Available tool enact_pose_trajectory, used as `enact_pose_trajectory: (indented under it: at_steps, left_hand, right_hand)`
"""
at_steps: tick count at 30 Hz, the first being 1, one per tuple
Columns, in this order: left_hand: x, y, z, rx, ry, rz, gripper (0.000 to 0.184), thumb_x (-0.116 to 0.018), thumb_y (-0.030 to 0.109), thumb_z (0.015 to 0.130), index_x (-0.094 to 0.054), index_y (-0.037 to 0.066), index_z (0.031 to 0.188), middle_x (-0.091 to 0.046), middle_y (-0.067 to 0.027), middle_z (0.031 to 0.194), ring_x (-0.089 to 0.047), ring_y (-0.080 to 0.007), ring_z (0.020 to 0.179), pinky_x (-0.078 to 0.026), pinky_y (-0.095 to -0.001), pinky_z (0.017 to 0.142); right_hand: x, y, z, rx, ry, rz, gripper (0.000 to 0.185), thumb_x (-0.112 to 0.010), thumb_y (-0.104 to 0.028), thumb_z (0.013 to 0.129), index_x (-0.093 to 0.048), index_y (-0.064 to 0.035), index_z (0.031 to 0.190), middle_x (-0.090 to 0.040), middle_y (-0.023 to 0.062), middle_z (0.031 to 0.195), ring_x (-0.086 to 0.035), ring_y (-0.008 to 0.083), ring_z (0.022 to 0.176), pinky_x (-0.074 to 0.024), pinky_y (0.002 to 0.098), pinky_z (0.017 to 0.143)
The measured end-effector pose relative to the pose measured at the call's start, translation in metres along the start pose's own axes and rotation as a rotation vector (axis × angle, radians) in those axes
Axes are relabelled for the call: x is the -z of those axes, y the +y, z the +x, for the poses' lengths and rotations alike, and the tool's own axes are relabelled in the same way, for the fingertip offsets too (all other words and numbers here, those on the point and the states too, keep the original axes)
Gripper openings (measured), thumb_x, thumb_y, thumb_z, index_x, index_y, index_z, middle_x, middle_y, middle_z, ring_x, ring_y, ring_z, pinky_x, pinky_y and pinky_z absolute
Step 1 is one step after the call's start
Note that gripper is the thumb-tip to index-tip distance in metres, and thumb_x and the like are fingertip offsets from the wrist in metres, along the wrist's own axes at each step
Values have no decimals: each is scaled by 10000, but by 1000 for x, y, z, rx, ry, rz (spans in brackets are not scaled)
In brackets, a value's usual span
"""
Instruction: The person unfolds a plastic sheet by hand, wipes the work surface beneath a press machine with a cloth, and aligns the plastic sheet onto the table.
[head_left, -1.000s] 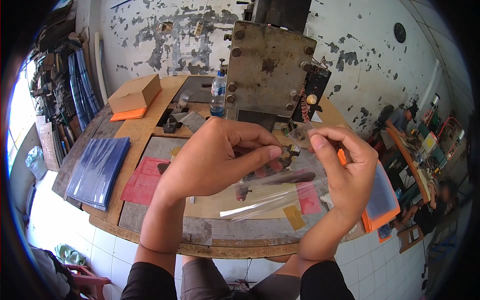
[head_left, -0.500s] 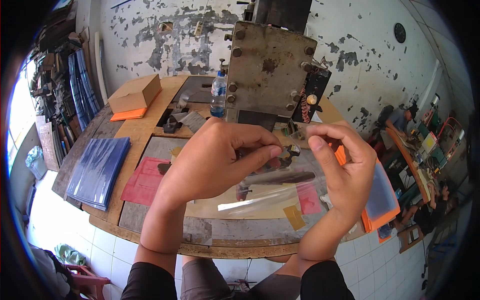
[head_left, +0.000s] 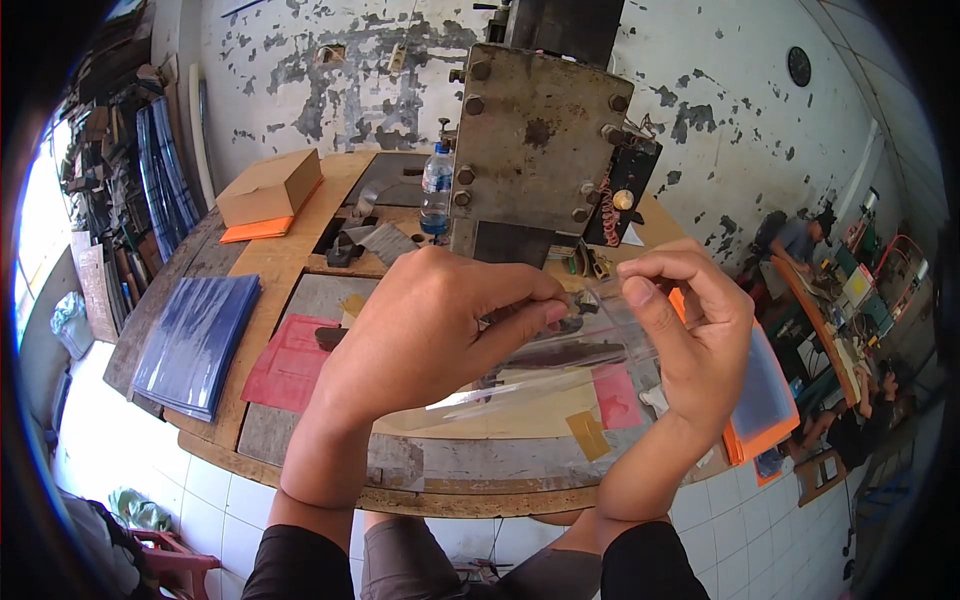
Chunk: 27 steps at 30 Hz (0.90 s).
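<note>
A clear plastic sheet (head_left: pixel 535 388) hangs between my hands above the work table, glossy with reflections. My left hand (head_left: pixel 425 325) pinches it between thumb and fingertips near its upper left. At the other side, the thumb and index finger of my right hand (head_left: pixel 690 325) close on its upper right edge. Through the film I see a pale board and dark metal parts, partly blurred. Red pieces lie on the table: a larger red sheet (head_left: pixel 285 365) left of my left wrist and a smaller pink-red piece (head_left: pixel 618 396) under the film's right end.
A large metal press (head_left: pixel 540 140) stands behind my hands, with a water bottle (head_left: pixel 437 190) beside it. Blue plastic covers (head_left: pixel 197 345) are stacked at left, below a cardboard box (head_left: pixel 270 187). Orange and blue covers (head_left: pixel 762 400) lie at right. Two people sit farther right.
The plastic sheet has shifted and tilted slightly, its bright reflection moving down and left. My left fingers have edged a little; my right hand stays nearly in place.
</note>
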<state>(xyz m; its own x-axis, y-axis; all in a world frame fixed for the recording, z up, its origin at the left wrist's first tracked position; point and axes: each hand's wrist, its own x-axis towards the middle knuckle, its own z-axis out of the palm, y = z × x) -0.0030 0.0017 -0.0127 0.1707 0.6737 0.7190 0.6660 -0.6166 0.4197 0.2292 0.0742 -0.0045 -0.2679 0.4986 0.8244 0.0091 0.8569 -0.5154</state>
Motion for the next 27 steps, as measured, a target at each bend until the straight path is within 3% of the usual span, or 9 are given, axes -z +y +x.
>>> enact_pose_trajectory:
  at_steps: [13, 19, 27]
  left_hand:
    - [-3, 4, -2, -255, 173, 238, 122, -900, 112, 874, -831, 75, 967, -729, -75, 676, -690, -228, 548, -505, -349, 521]
    - [-1, 7, -3, -276, 188, 251, 132, -905, 101, 850, -824, 76, 951, -722, -72, 656, -690, -224, 544, -506, -348, 520]
    - [0, 2, -3, -255, 143, 222, 134, -906, 97, 859, -836, 72, 971, -736, -68, 676, -702, -211, 554, -509, -330, 523]
  right_hand:
    - [4, 13, 4, 178, -10, 46, 136, -882, -2, 893, -814, -4, 1010, -780, 75, 986, -703, 175, 934, -546, 311, 848]
    - [6, 17, 7, 302, -39, 46, 133, -882, 0, 889, -809, -3, 999, -781, 81, 992, -713, 181, 936, -555, 302, 845]
    - [5, 16, 6, 259, -37, 52, 121, -863, -9, 912, -801, 2, 1016, -770, 93, 1016, -701, 182, 948, -548, 306, 847]
